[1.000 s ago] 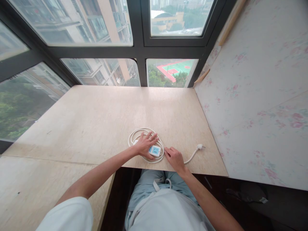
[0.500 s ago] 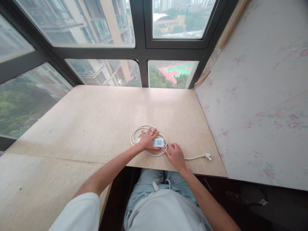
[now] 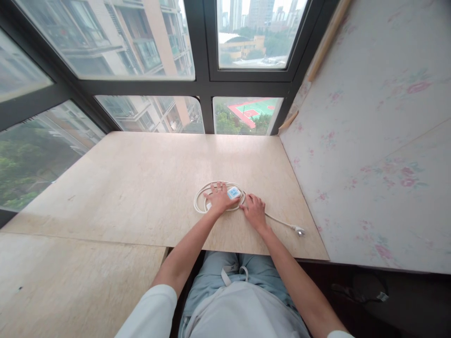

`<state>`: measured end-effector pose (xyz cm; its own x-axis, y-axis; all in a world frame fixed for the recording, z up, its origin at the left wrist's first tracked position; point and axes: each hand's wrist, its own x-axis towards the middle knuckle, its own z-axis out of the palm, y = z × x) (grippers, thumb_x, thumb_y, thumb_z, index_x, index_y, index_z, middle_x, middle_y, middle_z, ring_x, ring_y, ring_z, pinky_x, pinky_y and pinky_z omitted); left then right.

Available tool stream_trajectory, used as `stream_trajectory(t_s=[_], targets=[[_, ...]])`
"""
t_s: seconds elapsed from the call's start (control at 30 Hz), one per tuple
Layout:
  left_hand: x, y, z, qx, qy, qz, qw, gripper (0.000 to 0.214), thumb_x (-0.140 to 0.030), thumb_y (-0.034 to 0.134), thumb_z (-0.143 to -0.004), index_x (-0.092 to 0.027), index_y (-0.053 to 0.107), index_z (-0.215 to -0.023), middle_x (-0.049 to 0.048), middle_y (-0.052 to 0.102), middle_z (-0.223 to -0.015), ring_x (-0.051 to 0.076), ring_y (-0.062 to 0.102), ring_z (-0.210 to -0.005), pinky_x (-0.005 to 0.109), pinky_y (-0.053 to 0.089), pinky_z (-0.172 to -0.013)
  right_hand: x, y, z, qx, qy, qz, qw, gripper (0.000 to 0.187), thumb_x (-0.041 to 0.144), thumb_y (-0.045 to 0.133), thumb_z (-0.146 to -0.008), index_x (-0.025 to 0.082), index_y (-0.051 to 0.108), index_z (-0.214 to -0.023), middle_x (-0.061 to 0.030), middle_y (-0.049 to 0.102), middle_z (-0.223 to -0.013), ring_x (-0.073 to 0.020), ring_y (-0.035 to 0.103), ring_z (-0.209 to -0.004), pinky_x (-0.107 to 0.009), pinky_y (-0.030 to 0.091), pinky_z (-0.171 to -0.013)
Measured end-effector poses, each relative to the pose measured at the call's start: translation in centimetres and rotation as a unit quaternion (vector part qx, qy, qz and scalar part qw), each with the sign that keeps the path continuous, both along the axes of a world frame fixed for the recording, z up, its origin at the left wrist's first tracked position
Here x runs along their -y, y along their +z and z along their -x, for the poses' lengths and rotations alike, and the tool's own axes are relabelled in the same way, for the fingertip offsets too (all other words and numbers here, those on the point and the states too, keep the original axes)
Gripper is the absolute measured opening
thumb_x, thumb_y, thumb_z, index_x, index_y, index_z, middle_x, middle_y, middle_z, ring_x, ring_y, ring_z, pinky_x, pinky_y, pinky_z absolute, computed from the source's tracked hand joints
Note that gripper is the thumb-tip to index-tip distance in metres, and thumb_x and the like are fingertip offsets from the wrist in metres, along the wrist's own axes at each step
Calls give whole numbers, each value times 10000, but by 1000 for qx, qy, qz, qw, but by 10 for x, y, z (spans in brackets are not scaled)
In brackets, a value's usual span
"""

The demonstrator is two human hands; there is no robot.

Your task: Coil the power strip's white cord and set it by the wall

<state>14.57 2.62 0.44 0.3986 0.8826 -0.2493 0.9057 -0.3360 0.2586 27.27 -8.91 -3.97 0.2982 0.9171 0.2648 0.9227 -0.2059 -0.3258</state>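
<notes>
A white power strip with blue sockets lies on the beige table, ringed by its coiled white cord. My left hand lies flat on the strip and the coil, fingers spread. My right hand sits just right of the strip, fingers bent down onto the cord where it leaves the coil. From there the cord runs right to the white plug near the table's front right corner.
Dark-framed windows line the table's far and left sides. A floral-papered wall closes off the right side. A lower beige surface lies at the near left. My lap is below the table's front edge.
The strip and coil have shifted away from me with my left hand on them. My right hand followed along the cord. The plug end has swung nearer the front edge.
</notes>
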Motion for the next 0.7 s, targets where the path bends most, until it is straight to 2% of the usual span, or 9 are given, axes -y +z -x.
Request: stream_trajectory(t_s=[0.17, 0.3, 0.4, 0.5, 0.57, 0.63, 0.7], targets=[[4, 4, -21, 4, 94, -2, 996, 1068, -794, 438, -721, -141, 193, -1530, 238, 86, -1597, 506, -19, -1432, 800, 149, -975, -24, -1, -31, -38, 28, 2, 999, 392, 291, 501, -926, 182, 559, -1298, -140, 562, -1301, -278, 475, -1176, -403, 365, -971], [7, 7, -32, 23, 147, 9, 989, 1089, -779, 441, -729, -88, 169, -1525, 266, 57, -1590, 498, -34, -1435, 806, 137, -973, -33, -6, -32, -93, 35, -2, 995, 444, 331, 494, -911, 142, 541, -1309, -161, 549, -1311, -282, 465, -1224, -426, 366, -1031], [6, 6, -39, 48, 187, 32, 981, 1084, -744, 483, -727, -84, 161, -1525, 268, 33, -1590, 502, -37, -1434, 809, 136, -973, -28, -9, -22, -122, 17, -9, 992, 528, 252, 515, -852, 111, 474, -1358, -189, 491, -1351, -282, 432, -1277, -430, 382, -1043], [3, 4, -42, 73, 218, 44, 972, 1033, -671, 524, -746, -111, 147, -1529, 255, 9, -1595, 499, -52, -1435, 816, 138, -964, -11, -7, -17, -113, -4, -17, 993, 595, 164, 514, -797, 112, 430, -1383, -193, 444, -1375, -272, 446, -1270, -405, 415, -1013], [3, 2, -42, 89, 232, 42, 968, 1002, -628, 525, -768, -123, 123, -1534, 248, -1, -1598, 495, -54, -1437, 823, 142, -957, 5, -1, -21, -79, -19, 0, 997, 533, 134, 535, -778, 140, 505, -1309, -181, 523, -1263, -276, 521, -1164, -388, 446, -942], [3, 1, -42, 100, 236, 32, 966, 969, -595, 514, -791, -129, 106, -1537, 242, -12, -1600, 490, -49, -1439, 825, 151, -954, 19, 7, -28, -28, -39, 45, 998, 354, 146, 576, -782, 161, 615, -1134, -171, 603, -1067, -287, 577, -1020, -374, 459, -843], [5, 3, -40, 100, 228, 30, 968, 930, -561, 503, -812, -130, 109, -1536, 238, -21, -1601, 479, -46, -1445, 817, 168, -962, 29, 15, -36, 14, -56, 98, 994, 166, 175, 592, -811, 165, 660, -962, -171, 629, -930, -289, 599, -913, -358, 445, -756]])
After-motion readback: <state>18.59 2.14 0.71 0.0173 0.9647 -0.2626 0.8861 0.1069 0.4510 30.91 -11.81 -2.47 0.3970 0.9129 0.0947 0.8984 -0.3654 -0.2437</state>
